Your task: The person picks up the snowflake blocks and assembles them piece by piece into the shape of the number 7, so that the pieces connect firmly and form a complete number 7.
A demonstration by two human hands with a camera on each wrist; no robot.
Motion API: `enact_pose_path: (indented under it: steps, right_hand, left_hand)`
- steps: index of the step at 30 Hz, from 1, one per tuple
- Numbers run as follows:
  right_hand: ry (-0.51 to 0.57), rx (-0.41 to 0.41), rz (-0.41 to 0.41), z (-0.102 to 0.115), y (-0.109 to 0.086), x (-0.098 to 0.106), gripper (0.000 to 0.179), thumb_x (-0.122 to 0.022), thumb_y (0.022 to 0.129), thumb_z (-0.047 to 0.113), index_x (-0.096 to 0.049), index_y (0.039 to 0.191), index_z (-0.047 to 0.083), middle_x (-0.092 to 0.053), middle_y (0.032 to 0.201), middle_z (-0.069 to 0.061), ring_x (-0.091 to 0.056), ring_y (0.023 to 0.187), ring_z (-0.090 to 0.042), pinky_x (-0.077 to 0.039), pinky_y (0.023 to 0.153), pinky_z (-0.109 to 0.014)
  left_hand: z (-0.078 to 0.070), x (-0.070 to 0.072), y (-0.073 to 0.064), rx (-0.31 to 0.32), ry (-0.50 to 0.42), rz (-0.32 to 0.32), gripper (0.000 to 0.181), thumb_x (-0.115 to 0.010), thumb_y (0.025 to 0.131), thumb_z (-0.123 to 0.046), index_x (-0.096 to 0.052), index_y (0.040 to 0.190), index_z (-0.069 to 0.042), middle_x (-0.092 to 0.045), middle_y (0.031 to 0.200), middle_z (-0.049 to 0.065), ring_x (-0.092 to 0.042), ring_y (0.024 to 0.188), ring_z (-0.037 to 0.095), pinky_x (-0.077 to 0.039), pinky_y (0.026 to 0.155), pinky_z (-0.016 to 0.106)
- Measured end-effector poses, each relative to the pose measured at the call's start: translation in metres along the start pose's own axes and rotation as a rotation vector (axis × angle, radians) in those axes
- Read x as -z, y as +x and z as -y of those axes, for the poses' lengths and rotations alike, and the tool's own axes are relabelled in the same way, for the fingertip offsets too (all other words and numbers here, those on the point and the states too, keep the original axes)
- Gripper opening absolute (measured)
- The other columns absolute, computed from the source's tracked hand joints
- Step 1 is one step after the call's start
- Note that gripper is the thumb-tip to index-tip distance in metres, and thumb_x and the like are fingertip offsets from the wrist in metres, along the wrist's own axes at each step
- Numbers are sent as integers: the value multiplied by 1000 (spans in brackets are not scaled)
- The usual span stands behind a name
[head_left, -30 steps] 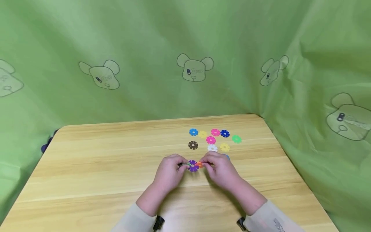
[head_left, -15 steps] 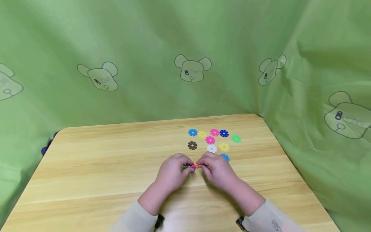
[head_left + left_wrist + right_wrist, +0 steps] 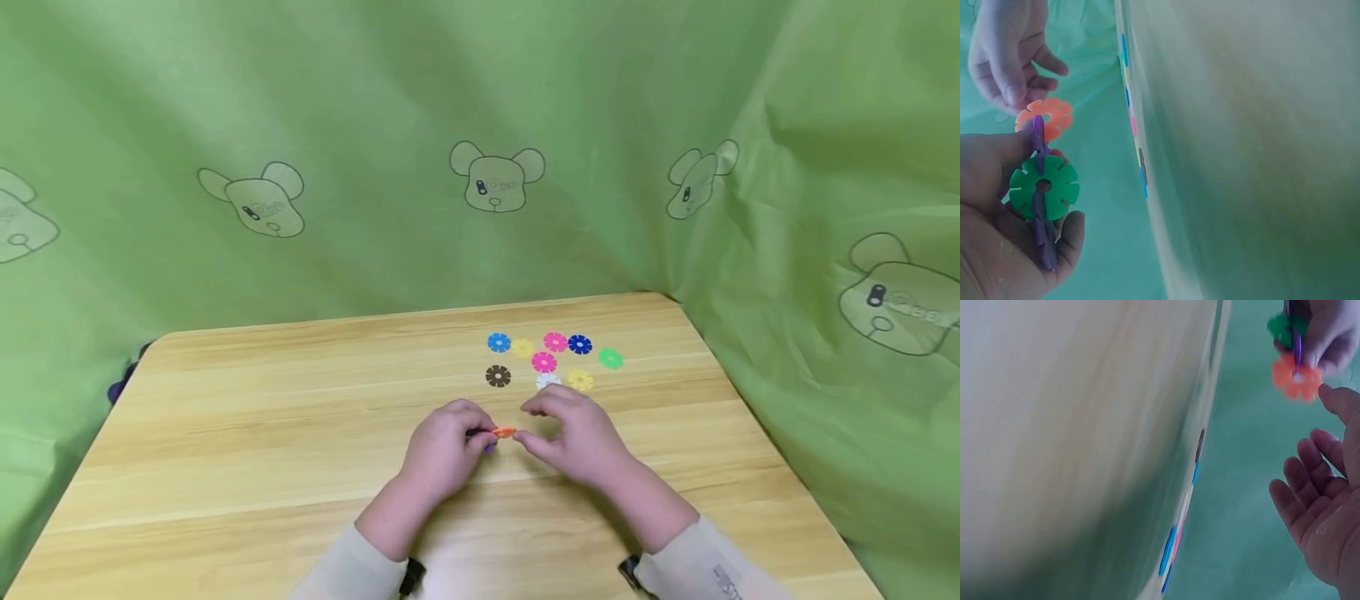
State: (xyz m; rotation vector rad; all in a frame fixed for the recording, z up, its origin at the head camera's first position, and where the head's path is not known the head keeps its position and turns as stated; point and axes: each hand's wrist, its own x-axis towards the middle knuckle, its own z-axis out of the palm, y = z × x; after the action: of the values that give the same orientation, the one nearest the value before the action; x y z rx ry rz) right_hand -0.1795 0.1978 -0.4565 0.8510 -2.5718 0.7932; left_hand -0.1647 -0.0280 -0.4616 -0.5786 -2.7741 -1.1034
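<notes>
My left hand (image 3: 478, 437) pinches a small cluster of slotted plastic discs just above the wooden table (image 3: 262, 433). In the left wrist view the cluster is a green disc (image 3: 1044, 186) and an orange disc (image 3: 1047, 116), both slotted onto an edge-on purple disc (image 3: 1037, 134). From the head view only the orange disc (image 3: 504, 432) shows clearly. My right hand (image 3: 534, 427) hovers just right of the cluster, fingers loosely spread and holding nothing. The right wrist view shows its open palm (image 3: 1322, 512) below the orange disc (image 3: 1297, 378).
Several loose discs lie flat beyond my hands: blue (image 3: 498, 342), pink (image 3: 555, 342), dark blue (image 3: 580, 344), green (image 3: 611, 359), brown (image 3: 497, 377), white (image 3: 547, 381) and yellow (image 3: 580, 380). A green printed curtain (image 3: 375, 125) closes in the back and right.
My right hand has let go of the orange disc and moved slightly right, fingers opening. The cluster has turned edge-on in my left hand. The blue disc nearest my right hand is now hidden.
</notes>
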Motion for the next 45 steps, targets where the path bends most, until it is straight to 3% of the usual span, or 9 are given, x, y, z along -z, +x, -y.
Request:
enact_pose_path:
  steps: [8,17,24,31,45]
  right_hand:
    - [-177,-40,-23,-21,-2,12,55,-96,77,32,-74,116,1,-72,108,-9,-68,98,-27,-62,83,-44]
    - [-308,-168,112,-35,-3,21,65,-92,83,39,-69,124,-5,-67,118,-19,-63,113,-39,-57,96,-55]
    - [-354,-267,182,-46,-4,24,68,-93,82,37,-67,123,-10,-66,120,-24,-62,112,-42,-56,96,-57]
    - [-413,-308,284,-54,-5,23,59,-91,85,35,-69,119,-9,-69,117,-25,-62,111,-45,-55,97,-57]
    - [-385,-362,370,-60,-3,17,25,-84,93,23,-75,102,2,-71,100,-13,-67,94,-35,-61,82,-53]
  left_hand:
    - [2,2,-1,12,-11,-11,5,-81,95,-17,-79,91,-17,-74,104,-5,-71,98,17,-59,93,40]
    - [3,3,-2,23,-17,-14,5,-82,94,-16,-79,92,-18,-74,105,-5,-71,100,18,-59,93,40]
    - [4,4,-3,21,-12,-14,4,-80,96,-18,-79,92,-16,-74,105,-4,-70,99,17,-59,93,40]
    - [6,5,-4,43,-12,0,4,-80,96,-17,-79,93,-18,-73,108,-5,-70,100,18,-59,93,41]
    - [8,6,-4,24,-6,2,4,-78,97,-17,-79,93,-16,-74,108,-4,-70,101,19,-58,94,41]
